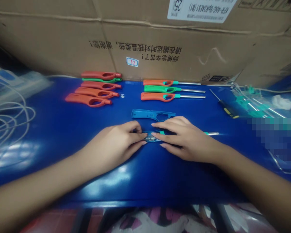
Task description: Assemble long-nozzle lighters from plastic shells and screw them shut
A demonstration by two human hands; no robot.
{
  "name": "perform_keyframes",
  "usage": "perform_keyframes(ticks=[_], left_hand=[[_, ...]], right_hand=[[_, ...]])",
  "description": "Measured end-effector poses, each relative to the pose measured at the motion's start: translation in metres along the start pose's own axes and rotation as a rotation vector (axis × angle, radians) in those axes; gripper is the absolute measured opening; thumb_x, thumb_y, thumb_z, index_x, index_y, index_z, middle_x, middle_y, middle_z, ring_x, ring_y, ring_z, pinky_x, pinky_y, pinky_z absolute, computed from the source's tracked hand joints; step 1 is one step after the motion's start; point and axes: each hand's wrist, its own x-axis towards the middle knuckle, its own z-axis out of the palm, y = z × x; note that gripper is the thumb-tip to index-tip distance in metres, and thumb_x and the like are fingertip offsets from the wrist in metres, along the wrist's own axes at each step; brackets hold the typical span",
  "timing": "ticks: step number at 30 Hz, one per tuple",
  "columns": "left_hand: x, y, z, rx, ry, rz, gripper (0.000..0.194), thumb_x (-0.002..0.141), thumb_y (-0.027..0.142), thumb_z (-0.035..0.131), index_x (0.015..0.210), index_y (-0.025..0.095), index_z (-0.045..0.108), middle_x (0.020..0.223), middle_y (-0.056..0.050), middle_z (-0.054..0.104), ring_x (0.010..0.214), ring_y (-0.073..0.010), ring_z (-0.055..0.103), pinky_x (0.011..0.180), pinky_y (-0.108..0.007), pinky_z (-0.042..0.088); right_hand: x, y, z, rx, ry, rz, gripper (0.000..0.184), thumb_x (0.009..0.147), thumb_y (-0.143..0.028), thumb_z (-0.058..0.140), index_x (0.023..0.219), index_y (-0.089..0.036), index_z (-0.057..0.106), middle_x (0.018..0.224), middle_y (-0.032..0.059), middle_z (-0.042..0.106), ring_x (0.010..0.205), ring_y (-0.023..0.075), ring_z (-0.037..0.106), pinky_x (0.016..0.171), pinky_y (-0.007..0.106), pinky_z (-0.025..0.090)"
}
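A long-necked gas lighter [149,138] with its blue casing open lies on the table, its small inner parts exposed. My left hand [116,142] is closed on its left end, thumb and fingers pinching the edges. Over its right part lies my right hand [184,137], fingertips and thumb straddling the casing and hiding most of it. Past this hand sticks out a metal tube [212,133]. Just behind, a loose blue casing half [145,114] rests with its hollow side up.
Orange and green lighter casings [89,99] lie at back left, near small pins [122,95]. Several lighters with metal tubes [157,96] lie at back centre. To the right are a screwdriver [226,109] and bagged tube parts [253,102]. A cardboard box [70,42] stands behind; cable coils [9,119] lie left.
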Motion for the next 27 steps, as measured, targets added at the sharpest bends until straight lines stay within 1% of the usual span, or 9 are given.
perform_keyframes(ticks=[3,5,10,12,15,17,21,27], left_hand=[[-0.0005,-0.0001,-0.0001,0.018,0.0,0.017,0.028,0.102,0.033,0.053,0.116,0.024,0.075,0.104,-0.005,0.067,0.08,-0.0174,0.07,0.074,-0.031,0.055],[-0.0004,-0.0003,0.0003,0.017,-0.007,0.033,0.029,0.103,0.033,0.051,0.116,0.023,0.075,0.102,-0.006,0.067,0.081,-0.0174,0.07,0.075,-0.03,0.055],[0.0004,0.0003,0.0005,0.017,-0.006,0.032,0.027,0.102,0.031,0.053,0.12,0.023,0.071,0.102,-0.006,0.068,0.086,-0.0195,0.071,0.074,-0.03,0.055],[0.0009,0.0009,-0.0005,0.005,-0.005,0.016,0.025,0.101,0.03,0.054,0.12,0.023,0.07,0.102,-0.005,0.069,0.087,-0.0199,0.071,0.073,-0.03,0.055],[0.0019,0.0012,-0.0015,-0.036,-0.013,0.0,0.021,0.1,0.028,0.057,0.113,0.021,0.072,0.101,-0.005,0.068,0.086,-0.0194,0.07,0.075,-0.029,0.055],[0.0027,0.0007,-0.0014,-0.081,-0.009,-0.003,0.02,0.099,0.027,0.057,0.111,0.021,0.072,0.102,-0.005,0.068,0.087,-0.0193,0.07,0.077,-0.03,0.055],[0.0036,-0.0007,-0.0004,-0.153,0.003,-0.007,0.02,0.099,0.025,0.058,0.111,0.021,0.073,0.102,-0.005,0.068,0.089,-0.0193,0.068,0.08,-0.031,0.055],[0.0041,-0.0009,0.0,-0.202,0.028,-0.01,0.02,0.099,0.027,0.058,0.11,0.021,0.074,0.103,-0.006,0.069,0.09,-0.0191,0.068,0.081,-0.031,0.055]], right_hand=[[-0.0007,0.0021,-0.0001,-0.036,-0.044,-0.037,0.038,0.102,-0.026,0.049,0.139,-0.02,0.059,0.156,0.0134,0.048,0.134,0.0276,0.052,0.109,0.053,0.039],[-0.0005,0.0026,-0.0008,-0.053,-0.055,-0.048,0.039,0.102,-0.025,0.048,0.14,-0.022,0.058,0.158,0.0128,0.045,0.134,0.0275,0.052,0.109,0.054,0.04],[0.0016,0.0012,-0.002,-0.101,-0.056,-0.071,0.035,0.103,-0.024,0.047,0.135,-0.02,0.061,0.157,0.0135,0.046,0.131,0.0289,0.055,0.108,0.056,0.039],[0.0018,0.001,-0.0014,-0.079,-0.016,-0.068,0.034,0.102,-0.024,0.049,0.133,-0.021,0.062,0.153,0.0129,0.051,0.129,0.0275,0.056,0.107,0.054,0.04],[0.0014,0.0011,0.0,0.014,0.089,-0.012,0.026,0.099,-0.024,0.055,0.123,-0.022,0.066,0.141,0.0113,0.062,0.124,0.0247,0.058,0.104,0.048,0.044],[0.0015,0.0006,0.001,0.07,0.125,0.039,0.019,0.098,-0.025,0.058,0.114,-0.021,0.067,0.134,0.0112,0.064,0.123,0.0238,0.058,0.102,0.044,0.044],[0.0033,-0.0021,0.0035,0.129,0.096,0.1,0.014,0.097,-0.025,0.059,0.11,-0.022,0.064,0.133,0.011,0.061,0.125,0.0235,0.056,0.103,0.043,0.042],[0.0061,-0.0057,0.0053,0.188,0.07,0.159,0.015,0.097,-0.024,0.058,0.112,-0.024,0.06,0.135,0.0111,0.06,0.127,0.0256,0.054,0.104,0.046,0.042]])
